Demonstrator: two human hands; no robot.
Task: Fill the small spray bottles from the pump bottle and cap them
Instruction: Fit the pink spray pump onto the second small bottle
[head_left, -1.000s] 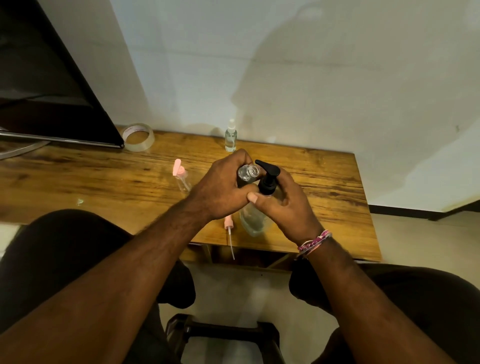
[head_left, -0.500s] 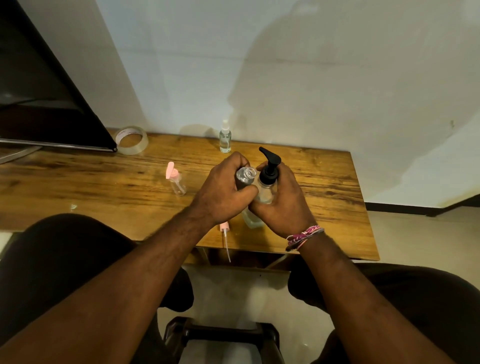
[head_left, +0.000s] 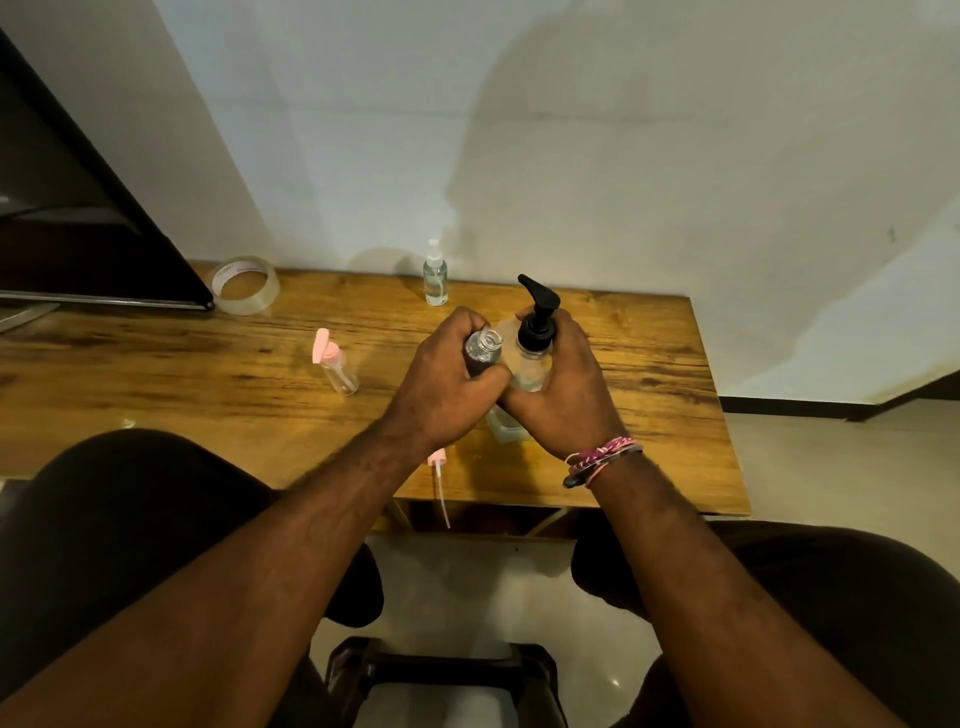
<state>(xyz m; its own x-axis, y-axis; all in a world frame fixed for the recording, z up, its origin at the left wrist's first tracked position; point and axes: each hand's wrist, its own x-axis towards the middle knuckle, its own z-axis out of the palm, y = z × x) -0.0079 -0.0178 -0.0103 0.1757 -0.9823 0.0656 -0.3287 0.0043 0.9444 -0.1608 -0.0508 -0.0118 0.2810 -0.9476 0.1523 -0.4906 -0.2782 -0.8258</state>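
My left hand (head_left: 441, 379) grips a small clear spray bottle (head_left: 483, 349) with its neck uncapped and pointing up. Right beside it, my right hand (head_left: 563, 395) wraps round the clear pump bottle (head_left: 530, 364), whose black pump head (head_left: 539, 312) stands raised with the spout pointing away to the left. The two bottles touch side by side. A loose pink spray cap with its dip tube (head_left: 439, 467) lies at the table's front edge below my left wrist. A second small bottle with a pink cap (head_left: 335, 364) stands to the left.
A capped clear spray bottle (head_left: 435, 275) stands at the back by the wall. A roll of clear tape (head_left: 243, 285) lies back left beside a dark monitor (head_left: 78, 218). The wooden table (head_left: 654, 395) ends at the right. My knees and a stool sit below.
The pump head has risen from pressed down to fully up. My right hand slid from on top of the pump to round the bottle's body. My left hand kept holding the small bottle.
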